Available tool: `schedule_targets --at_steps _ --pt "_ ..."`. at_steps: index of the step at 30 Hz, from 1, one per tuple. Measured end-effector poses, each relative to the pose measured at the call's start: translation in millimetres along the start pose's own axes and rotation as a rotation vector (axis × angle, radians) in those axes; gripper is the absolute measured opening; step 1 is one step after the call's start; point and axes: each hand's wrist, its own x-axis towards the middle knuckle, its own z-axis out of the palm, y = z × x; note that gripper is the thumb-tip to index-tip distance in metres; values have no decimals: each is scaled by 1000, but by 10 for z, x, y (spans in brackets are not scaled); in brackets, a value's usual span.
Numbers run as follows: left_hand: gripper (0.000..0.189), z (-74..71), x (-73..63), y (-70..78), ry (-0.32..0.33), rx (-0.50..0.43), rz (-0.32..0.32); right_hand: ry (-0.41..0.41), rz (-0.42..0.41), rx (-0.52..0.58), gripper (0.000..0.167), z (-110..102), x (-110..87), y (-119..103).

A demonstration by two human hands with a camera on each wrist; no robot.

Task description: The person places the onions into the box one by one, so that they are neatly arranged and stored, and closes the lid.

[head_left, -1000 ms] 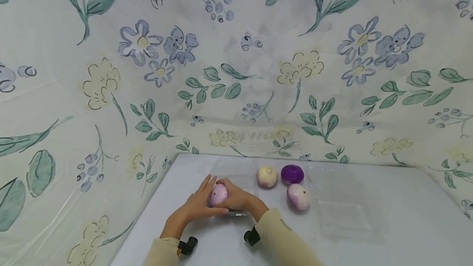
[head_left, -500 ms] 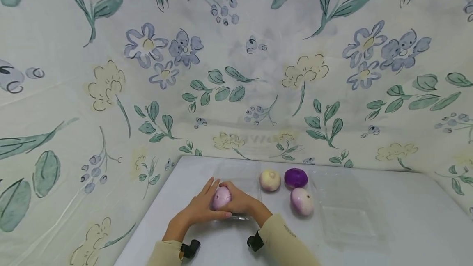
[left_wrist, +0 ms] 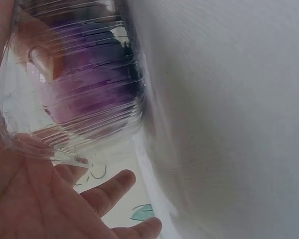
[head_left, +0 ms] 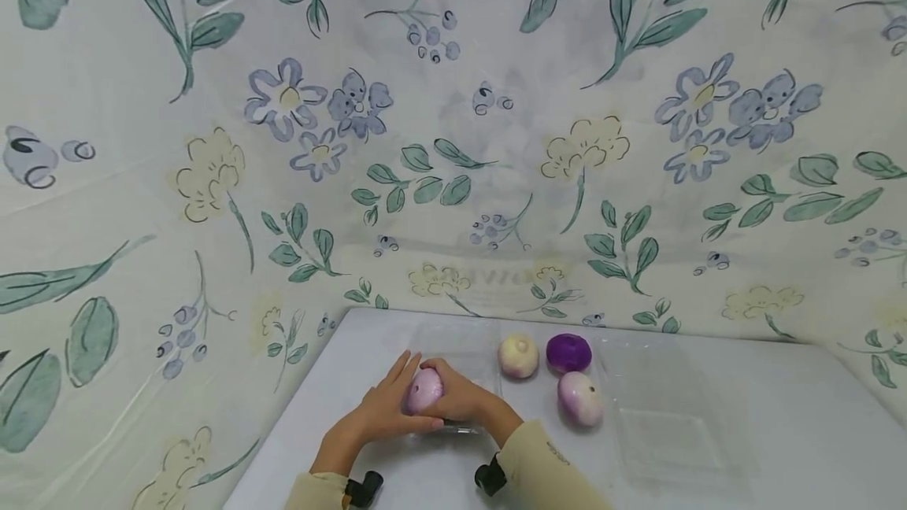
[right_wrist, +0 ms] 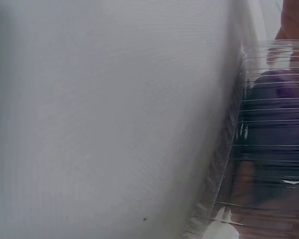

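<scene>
A pink-purple onion (head_left: 425, 391) sits low inside a clear plastic container (head_left: 484, 356) at the left of the table. My right hand (head_left: 457, 396) reaches into the container and grips that onion, fingers at its far side and thumb at its near side. The left hand (head_left: 383, 408) lies against the container's front left corner, its thumb along the front wall and its fingers spread straight along the left side. Through the ribbed wall in the left wrist view, the onion (left_wrist: 89, 94) shows with a fingertip on it.
Right of the container lie a pale yellowish onion (head_left: 519, 356), a deep purple onion (head_left: 568, 352) and a pink-white onion (head_left: 579, 400). A second clear plastic container (head_left: 669, 435) lies further right on the white table (head_left: 801, 431). Floral cloth (head_left: 510, 179) hangs behind.
The view has shifted slightly, moving everything a little right and down in the picture. Both hands and the onion keep their places against the container.
</scene>
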Motion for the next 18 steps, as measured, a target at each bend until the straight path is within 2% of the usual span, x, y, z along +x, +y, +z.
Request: schedule_targets --at_steps 8,14,18 --pt "116 13 13 5 16 4 15 11 -32 -31 73 -24 -26 -18" --pt "115 22 44 -24 19 -14 24 4 -11 -38 75 -38 -5 -17" --pt "114 15 43 -15 2 -21 30 11 8 -101 79 -52 -20 -30"
